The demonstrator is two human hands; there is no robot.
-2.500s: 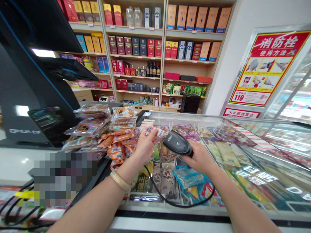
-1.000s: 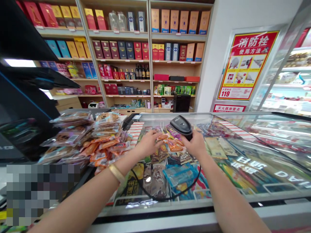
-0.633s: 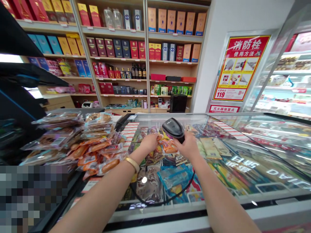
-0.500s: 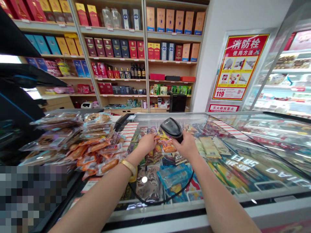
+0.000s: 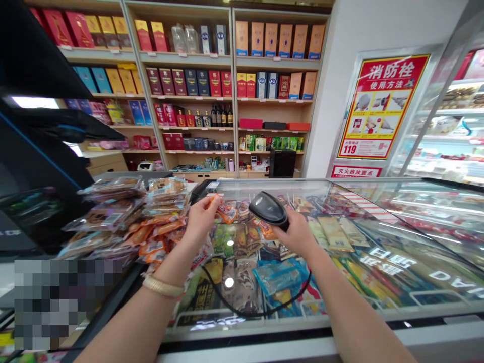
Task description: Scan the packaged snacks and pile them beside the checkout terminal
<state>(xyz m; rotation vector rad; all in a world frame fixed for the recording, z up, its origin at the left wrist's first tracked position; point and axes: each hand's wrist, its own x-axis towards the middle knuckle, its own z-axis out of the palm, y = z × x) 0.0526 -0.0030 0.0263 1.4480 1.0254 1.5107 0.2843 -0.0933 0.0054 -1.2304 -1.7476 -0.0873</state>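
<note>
My left hand pinches the end of a small orange-wrapped sausage packet, which hangs over the glass freezer lid. My right hand is closed round the handle of a black barcode scanner, its head pointing up and to the left. Below the scanner, another orange packet shows in part; whether my right hand touches it I cannot tell. The scanner's black cable loops across the glass. Left of my left hand lies a heap of orange sausage packets.
Clear-wrapped brown snack packs are stacked at the left, beside a dark monitor. Under the freezer's glass lie several ice-cream packs. Behind stand shelves of boxed bottles. A red poster hangs on the wall.
My left hand has moved left, away from the scanner, with a sausage packet in its fingers. My right hand still holds the scanner over the glass. The view has shifted slightly.
</note>
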